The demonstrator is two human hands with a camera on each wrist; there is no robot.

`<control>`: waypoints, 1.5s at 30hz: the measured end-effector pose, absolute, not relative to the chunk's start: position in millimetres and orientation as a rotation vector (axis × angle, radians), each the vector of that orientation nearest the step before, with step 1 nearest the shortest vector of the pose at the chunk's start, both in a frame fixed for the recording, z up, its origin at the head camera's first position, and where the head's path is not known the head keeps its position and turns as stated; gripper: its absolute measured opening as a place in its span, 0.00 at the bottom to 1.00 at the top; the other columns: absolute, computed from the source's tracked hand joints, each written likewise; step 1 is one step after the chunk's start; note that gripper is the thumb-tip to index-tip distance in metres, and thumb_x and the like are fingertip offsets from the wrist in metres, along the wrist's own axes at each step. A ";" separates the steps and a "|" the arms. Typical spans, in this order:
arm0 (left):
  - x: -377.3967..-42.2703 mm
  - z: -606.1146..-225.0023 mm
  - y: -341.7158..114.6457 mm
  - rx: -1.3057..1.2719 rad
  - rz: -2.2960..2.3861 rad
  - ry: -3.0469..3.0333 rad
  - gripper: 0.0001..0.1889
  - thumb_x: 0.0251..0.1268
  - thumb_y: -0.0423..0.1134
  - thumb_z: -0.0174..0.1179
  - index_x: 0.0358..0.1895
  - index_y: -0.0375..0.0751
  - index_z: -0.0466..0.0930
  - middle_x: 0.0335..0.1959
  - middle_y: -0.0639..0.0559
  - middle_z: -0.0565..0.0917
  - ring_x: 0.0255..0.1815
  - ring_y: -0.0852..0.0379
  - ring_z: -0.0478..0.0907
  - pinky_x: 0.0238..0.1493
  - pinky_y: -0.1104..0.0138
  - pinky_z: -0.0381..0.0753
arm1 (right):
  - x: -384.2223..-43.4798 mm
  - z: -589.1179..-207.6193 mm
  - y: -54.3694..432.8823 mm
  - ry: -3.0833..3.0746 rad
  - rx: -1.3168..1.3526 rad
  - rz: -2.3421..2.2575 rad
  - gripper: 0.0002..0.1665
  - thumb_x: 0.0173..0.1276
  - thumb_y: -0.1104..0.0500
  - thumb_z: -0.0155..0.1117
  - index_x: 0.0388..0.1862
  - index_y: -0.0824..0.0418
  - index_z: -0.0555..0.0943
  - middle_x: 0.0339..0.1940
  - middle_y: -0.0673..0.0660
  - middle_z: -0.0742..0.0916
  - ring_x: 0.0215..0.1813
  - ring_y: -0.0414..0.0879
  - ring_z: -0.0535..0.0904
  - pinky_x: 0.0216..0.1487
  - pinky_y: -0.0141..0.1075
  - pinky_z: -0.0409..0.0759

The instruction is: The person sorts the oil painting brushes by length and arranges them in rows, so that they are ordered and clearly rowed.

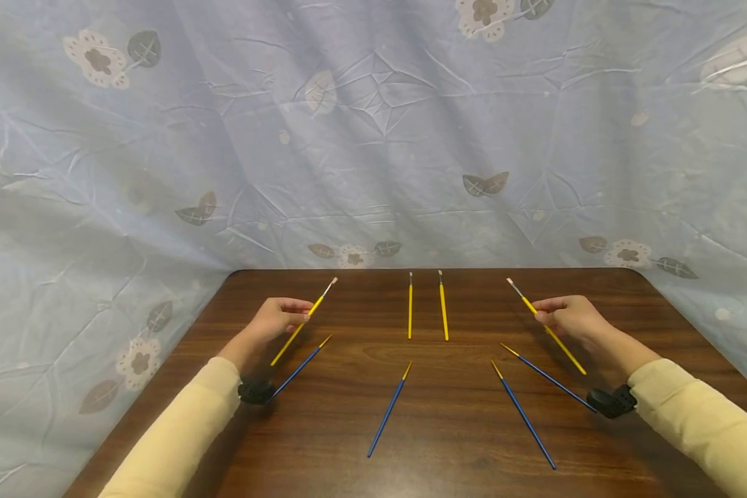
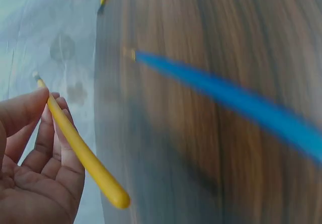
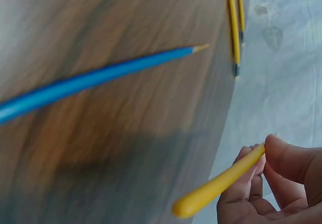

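Note:
In the head view my left hand (image 1: 279, 319) pinches a yellow paintbrush (image 1: 293, 337) between thumb and fingers, its pale bristles pointing up and right. My right hand (image 1: 569, 318) pinches another yellow paintbrush (image 1: 560, 344), whose bristles point up and left. Both held brushes show their rounded handle ends in the wrist views, the left one (image 2: 88, 158) and the right one (image 3: 216, 186). Below the left hand lies a blue paintbrush (image 1: 297, 371) with a golden tip. A similar blue paintbrush (image 1: 550, 379) lies below the right hand.
Two yellow paintbrushes, one (image 1: 410, 308) beside the other (image 1: 444, 311), lie near the back edge of the brown wooden table (image 1: 361, 408). Nearer the front are two more blue paintbrushes, one left (image 1: 389, 413) and one right (image 1: 526, 418). A patterned curtain (image 1: 380, 159) hangs behind.

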State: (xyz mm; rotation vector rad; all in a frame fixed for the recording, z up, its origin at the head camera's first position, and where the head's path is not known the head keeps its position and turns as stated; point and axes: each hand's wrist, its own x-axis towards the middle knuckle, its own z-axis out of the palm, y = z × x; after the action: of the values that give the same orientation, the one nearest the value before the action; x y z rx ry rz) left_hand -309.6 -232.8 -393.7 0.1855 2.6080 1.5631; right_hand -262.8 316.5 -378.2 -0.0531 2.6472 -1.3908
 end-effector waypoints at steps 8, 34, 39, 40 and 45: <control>-312.9 -391.1 -190.9 0.138 1.701 2.544 0.15 0.63 0.26 0.62 0.53 0.28 0.81 0.49 0.33 0.82 0.36 0.53 0.81 0.32 0.69 0.81 | -276.5 -372.2 291.4 2.607 -0.086 -1.406 0.27 0.74 0.61 0.56 0.66 0.77 0.67 0.59 0.74 0.76 0.57 0.65 0.76 0.50 0.48 0.82; -345.6 -411.5 -97.9 -0.060 2.001 2.421 0.13 0.62 0.27 0.62 0.51 0.31 0.83 0.44 0.38 0.85 0.39 0.52 0.82 0.32 0.62 0.85 | -327.1 -377.5 233.9 2.326 0.122 -1.721 0.28 0.70 0.66 0.58 0.67 0.76 0.67 0.47 0.60 0.80 0.35 0.41 0.76 0.46 0.41 0.84; -353.9 -415.2 -87.7 -0.100 2.018 2.408 0.14 0.62 0.25 0.61 0.51 0.29 0.82 0.45 0.38 0.84 0.38 0.53 0.81 0.34 0.61 0.86 | -334.7 -381.9 225.6 2.300 0.146 -1.734 0.28 0.70 0.67 0.58 0.67 0.75 0.67 0.39 0.55 0.79 0.31 0.39 0.77 0.44 0.41 0.85; -355.7 -415.7 -86.0 -0.107 2.021 2.403 0.14 0.63 0.25 0.60 0.51 0.28 0.82 0.46 0.37 0.84 0.38 0.53 0.80 0.35 0.60 0.86 | -336.0 -382.5 223.7 2.298 0.151 -1.734 0.28 0.70 0.67 0.58 0.67 0.75 0.67 0.38 0.55 0.79 0.31 0.39 0.77 0.44 0.40 0.85; -362.8 -416.6 -77.8 -0.123 2.034 2.384 0.14 0.62 0.23 0.59 0.51 0.27 0.81 0.47 0.37 0.83 0.38 0.53 0.80 0.35 0.61 0.86 | -343.9 -385.3 216.0 2.294 0.185 -1.743 0.28 0.70 0.67 0.59 0.67 0.75 0.67 0.42 0.56 0.79 0.33 0.40 0.76 0.42 0.37 0.85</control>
State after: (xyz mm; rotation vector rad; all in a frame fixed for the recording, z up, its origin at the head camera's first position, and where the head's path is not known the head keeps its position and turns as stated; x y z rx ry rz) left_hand -362.8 -77.8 -416.6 -0.1235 2.3839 2.0344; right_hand -343.9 216.0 -385.3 0.1850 2.2937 -1.7429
